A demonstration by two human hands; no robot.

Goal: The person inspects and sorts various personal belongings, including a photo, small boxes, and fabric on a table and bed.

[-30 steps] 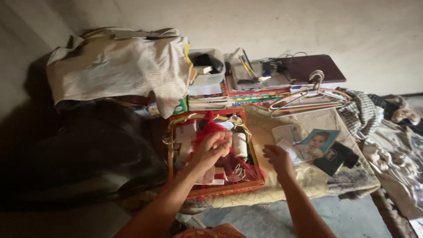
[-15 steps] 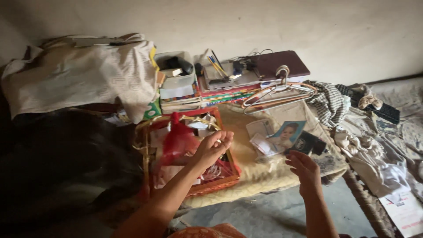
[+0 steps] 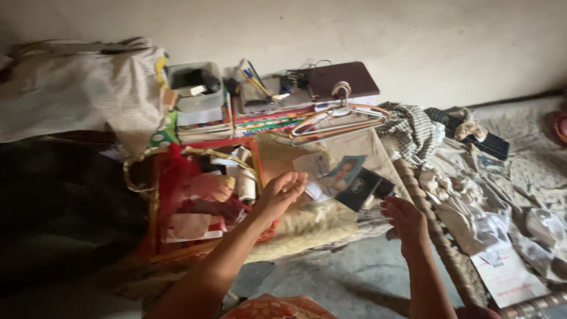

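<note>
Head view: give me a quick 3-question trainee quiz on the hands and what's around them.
1. True or false: the left hand grips a clothes hanger.
2. The right hand is nearest to which? A) the black wallet-like case B) the grey tub C) the checked cloth
3. Fill in: the red basket lies on the ____ hand's side.

Key:
1. False; it is empty, above the basket's edge, and the hangers lie further back.
2. A
3. left

Two hands [image 3: 283,192], one red basket [image 3: 177,251], one plastic tub [image 3: 195,85], one checked cloth [image 3: 413,127], one black wallet [image 3: 360,188]
</note>
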